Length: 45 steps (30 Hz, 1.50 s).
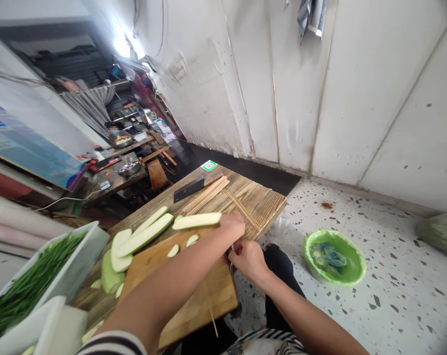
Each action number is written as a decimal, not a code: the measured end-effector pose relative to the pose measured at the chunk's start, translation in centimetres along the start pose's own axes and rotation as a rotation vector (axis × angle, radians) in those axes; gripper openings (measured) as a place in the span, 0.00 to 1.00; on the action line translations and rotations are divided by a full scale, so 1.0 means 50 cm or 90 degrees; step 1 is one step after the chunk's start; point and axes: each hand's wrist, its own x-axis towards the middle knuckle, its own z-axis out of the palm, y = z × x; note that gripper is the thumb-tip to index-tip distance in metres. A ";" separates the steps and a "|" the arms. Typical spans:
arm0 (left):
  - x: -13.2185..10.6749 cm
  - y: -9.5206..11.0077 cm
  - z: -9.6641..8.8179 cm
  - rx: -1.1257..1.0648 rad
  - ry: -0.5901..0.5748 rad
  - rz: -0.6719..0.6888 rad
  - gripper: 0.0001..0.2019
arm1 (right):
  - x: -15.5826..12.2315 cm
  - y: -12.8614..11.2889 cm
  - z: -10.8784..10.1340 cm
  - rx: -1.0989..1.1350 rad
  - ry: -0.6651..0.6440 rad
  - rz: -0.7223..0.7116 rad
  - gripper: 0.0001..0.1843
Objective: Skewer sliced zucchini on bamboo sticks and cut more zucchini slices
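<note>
My left hand (234, 226) is curled over the right edge of the cutting board (186, 315), its fingers mostly hidden. A long pale-green slice of squash (197, 221) reaches up to this hand; whether it is gripped I cannot tell. Just below, my right hand (250, 257) is closed, thumb and fingers pinched by a small shiny thing too hidden to name. Two small cut pieces (173, 251) (192, 240) lie on the board. More long squash slices (145, 235) are piled left of it. A thin wooden skewer (213, 315) sticks out near the board's front edge.
A cleaver (188, 190) and a bundle of wooden skewers (207, 196) lie across the wooden table (260, 192). Left stands a white bin (92, 241) of green stalks. A green basin (334, 234) sits on the floor at right. Another person (113, 132) is far back.
</note>
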 end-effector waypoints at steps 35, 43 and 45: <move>-0.091 -0.150 -0.031 -0.774 0.031 0.272 0.15 | 0.094 0.010 -0.001 -0.245 -0.062 0.015 0.11; -0.230 -0.277 0.064 -1.294 0.132 0.106 0.12 | 0.197 0.022 -0.030 -0.353 -0.096 0.011 0.11; -0.286 -0.304 0.089 -1.338 0.206 0.049 0.14 | 0.204 0.021 -0.044 -0.378 -0.099 -0.008 0.10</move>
